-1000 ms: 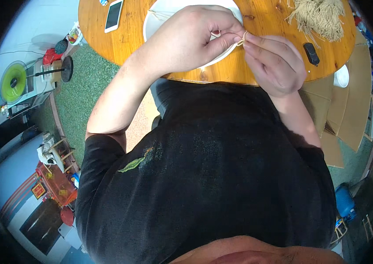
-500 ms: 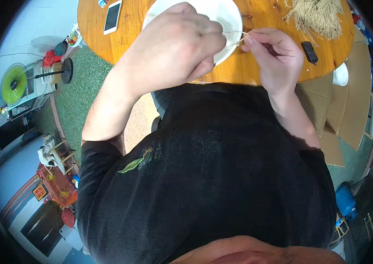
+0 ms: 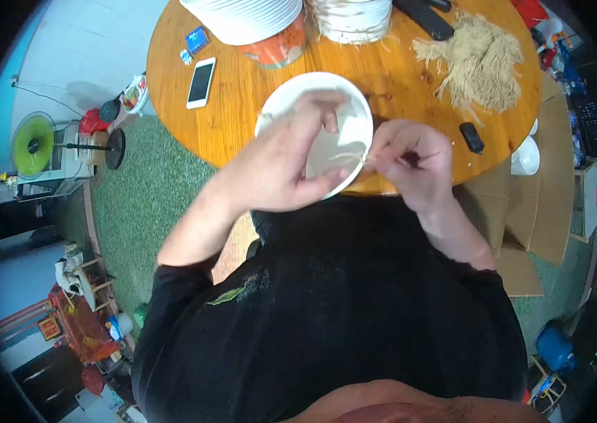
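A white plastic tub (image 3: 312, 81) with a round rim sits at the table's near edge in front of me. A thin beige string (image 3: 348, 156) is at the right side of its rim, with a loose end pointing inward. My right hand (image 3: 415, 162) pinches the string just outside the rim, its fingers curled together. Over the tub's left side and mouth is my left hand (image 3: 281, 162), fingers and thumb spread apart with nothing seen between them. Its fingertips are a little blurred, and it covers part of the tub.
On the wooden table (image 3: 235, 134) are a white phone (image 3: 200, 82), a stack of white tubs (image 3: 249, 17) over an orange bucket (image 3: 277, 49), another white stack (image 3: 351, 21), a heap of beige strings (image 3: 482, 63) and a small black object (image 3: 471, 137). Cardboard (image 3: 520, 211) lies at the right.
The view has shifted, showing more of the table. My left hand has turned from closed fingers near the string to spread fingers over the tub. My right hand still pinches the string, now at the rim.
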Tool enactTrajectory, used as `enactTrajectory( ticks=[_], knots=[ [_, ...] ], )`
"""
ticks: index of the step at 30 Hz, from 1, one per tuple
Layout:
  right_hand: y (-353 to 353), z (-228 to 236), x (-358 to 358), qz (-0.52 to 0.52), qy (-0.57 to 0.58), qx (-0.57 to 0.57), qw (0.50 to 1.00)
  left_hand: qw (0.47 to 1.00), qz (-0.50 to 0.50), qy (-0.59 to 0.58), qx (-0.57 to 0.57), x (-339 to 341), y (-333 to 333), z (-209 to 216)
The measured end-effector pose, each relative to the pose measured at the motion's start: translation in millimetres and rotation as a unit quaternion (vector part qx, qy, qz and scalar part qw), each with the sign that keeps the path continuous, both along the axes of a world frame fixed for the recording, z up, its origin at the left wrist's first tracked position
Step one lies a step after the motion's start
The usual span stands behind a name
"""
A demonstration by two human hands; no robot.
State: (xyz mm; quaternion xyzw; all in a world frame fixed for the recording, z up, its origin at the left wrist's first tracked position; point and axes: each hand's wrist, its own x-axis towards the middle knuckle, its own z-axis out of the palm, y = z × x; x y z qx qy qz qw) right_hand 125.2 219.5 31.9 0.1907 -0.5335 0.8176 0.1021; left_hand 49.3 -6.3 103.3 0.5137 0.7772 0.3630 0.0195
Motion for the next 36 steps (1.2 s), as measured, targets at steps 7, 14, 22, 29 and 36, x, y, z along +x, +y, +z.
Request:
enactTrajectory(
  ticks=[7, 14, 22, 29, 36],
  knots=[
    [7.1, 17.9, -6.0, -0.007, 0.078, 0.038, 0.996, 0.992, 0.023, -0.079, -0.095, 31.6, 3.3, 15.2],
    [2.1, -5.8, 21.3, -0.016, -0.143, -0.140, 0.980, 0.970, 0.018, -0.206, 0.128, 25.0, -10.7, 1.9],
    [28.9, 32.6, 7.4, -0.177, -0.093, -0.085, 0.976, 0.981, 0.051, 0.038, 0.184, 15.8, 8.1, 2.2],
    [67.0, 129.6, -62.8, -0.293, 0.136, 0.203, 0.924, 0.975, 0.111, 0.022, 0.191, 11.2, 3.1, -17.7],
    [66.6, 271.4, -142.3, -0.233, 0.079, 0.422, 0.873, 0.979, 0.117, 0.000, 0.169, 1.4, -5.2, -39.0]
  ],
)
